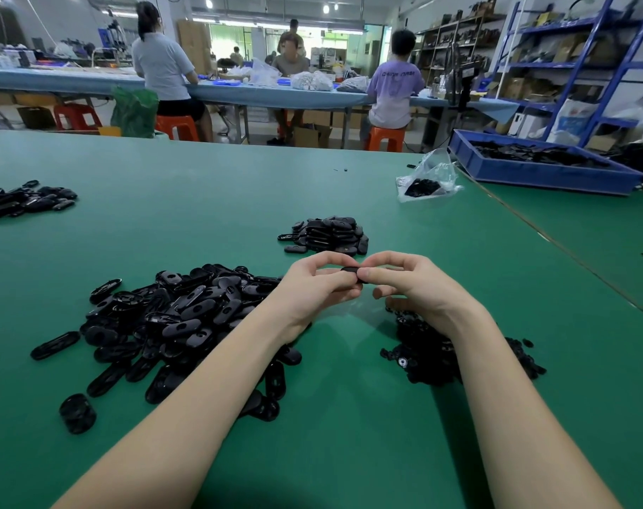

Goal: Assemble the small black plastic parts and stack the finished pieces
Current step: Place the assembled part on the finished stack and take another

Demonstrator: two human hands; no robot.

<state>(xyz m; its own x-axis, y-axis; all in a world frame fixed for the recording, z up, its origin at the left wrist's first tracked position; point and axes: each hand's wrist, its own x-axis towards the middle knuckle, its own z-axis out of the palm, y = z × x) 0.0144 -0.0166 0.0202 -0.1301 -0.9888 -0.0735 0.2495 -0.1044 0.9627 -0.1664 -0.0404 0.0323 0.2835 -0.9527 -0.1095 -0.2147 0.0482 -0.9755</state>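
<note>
Head view shows your hands meeting over the middle of the green surface (202, 185), both pinching one small black part (350, 270) between them. Your left hand (314, 288) has its fingers curled around the near end of the part, thumb on top; your right hand (410, 284) pinches the other end with thumb and forefinger. Most of the part is hidden by your fingertips, so whether the two halves are already seated cannot be told.

To do this step well, I judge you should keep the piece level between both pinches and press evenly along its length, not at one end, so the halves close flush. Feel for the snap before letting go.

Your supply lies close: the large heap of oval shells (180, 321) toward the near left edge, under your left forearm, and the smaller heap of little inserts (426, 354) by your right wrist. The finished pile (329, 235) sits just beyond your hands, toward the far edge, so the set-down is a short reach forward. Lay the piece flat on that pile so it does not slide off.
</note>
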